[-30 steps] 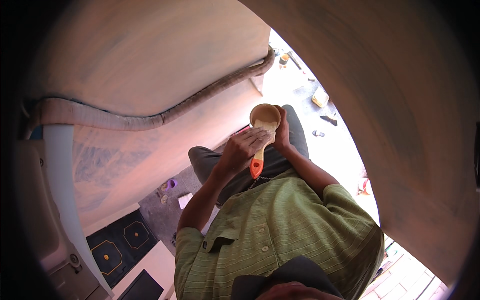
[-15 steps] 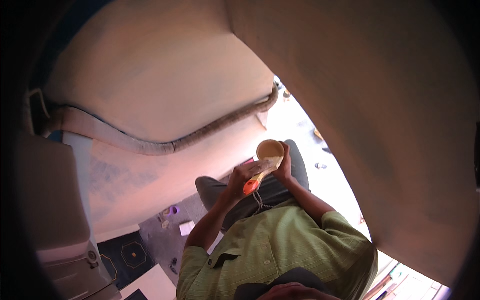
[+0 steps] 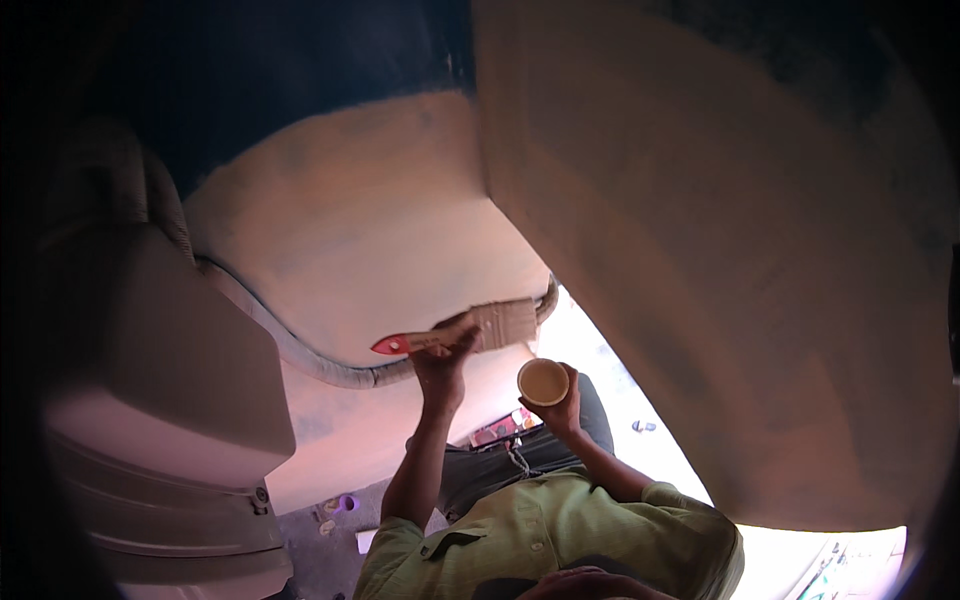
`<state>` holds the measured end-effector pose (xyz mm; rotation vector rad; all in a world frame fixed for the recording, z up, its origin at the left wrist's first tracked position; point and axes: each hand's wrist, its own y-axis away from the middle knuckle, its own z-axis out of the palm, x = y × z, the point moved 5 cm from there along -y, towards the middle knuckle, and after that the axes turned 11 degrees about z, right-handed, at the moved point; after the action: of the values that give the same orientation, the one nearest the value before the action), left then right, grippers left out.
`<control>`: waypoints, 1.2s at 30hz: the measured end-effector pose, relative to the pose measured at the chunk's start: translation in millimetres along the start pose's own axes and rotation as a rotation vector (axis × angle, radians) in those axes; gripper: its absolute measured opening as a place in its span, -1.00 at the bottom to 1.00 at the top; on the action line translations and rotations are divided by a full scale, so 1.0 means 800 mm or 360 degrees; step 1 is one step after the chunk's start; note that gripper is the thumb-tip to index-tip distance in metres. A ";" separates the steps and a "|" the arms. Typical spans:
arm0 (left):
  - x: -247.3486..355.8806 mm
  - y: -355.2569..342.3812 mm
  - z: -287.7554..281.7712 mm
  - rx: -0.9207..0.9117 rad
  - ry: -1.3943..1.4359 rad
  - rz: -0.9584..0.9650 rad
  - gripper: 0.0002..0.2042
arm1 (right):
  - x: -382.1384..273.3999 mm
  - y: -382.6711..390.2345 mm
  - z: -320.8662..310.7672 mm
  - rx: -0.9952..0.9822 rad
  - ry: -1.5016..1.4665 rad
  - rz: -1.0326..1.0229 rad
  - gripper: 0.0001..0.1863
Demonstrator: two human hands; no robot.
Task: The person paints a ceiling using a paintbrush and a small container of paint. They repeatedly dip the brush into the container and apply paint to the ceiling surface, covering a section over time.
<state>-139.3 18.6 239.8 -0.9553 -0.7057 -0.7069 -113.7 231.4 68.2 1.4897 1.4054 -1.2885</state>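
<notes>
One wide, flat brush (image 3: 512, 324) is gripped in the left hand (image 3: 445, 362) of a person in a green shirt (image 3: 510, 530), just left of the frame's center, fingers closed around it near the base of the bristles. Its red handle end points left, the bristles right, across the view of a peach-toned wall (image 3: 370, 230); whether the bristles touch that surface cannot be told. Just below and to the right, the right hand (image 3: 563, 408) curls around a round cup (image 3: 543, 383), mouth toward the camera, a small gap parting its rim from the brush. A second wall (image 3: 730, 270) fills the right of the frame, its edge slanting from upper center toward lower right, with a bright open strip between that edge and the cup. Dark blue paint (image 3: 330, 60) covers the top of the frame. At left, a pale casing (image 3: 180, 350) juts inward, well apart from the left hand. A pipe (image 3: 350, 376) curves along the wall below the brush's handle, and a purple container (image 3: 347, 503) sits on the floor (image 3: 318, 562) at lower left.
</notes>
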 end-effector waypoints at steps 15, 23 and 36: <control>0.187 -0.290 0.137 0.0094 0.0349 0.0987 -0.64 | -0.037 0.018 -0.018 -0.0077 -0.0015 -0.0051 -0.04; 0.246 -0.349 0.183 0.0091 0.0124 0.1283 -0.72 | -0.044 0.027 -0.022 -0.0208 -0.0042 -0.0109 -0.05; 0.257 -0.386 0.212 -0.0018 0.0119 0.1424 -0.73 | -0.049 0.022 -0.019 -0.0265 -0.0021 -0.0105 -0.04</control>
<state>-300.8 2.0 613.8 -1.1189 -0.1539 0.0463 -89.9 231.8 107.5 1.3316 1.5253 -1.1874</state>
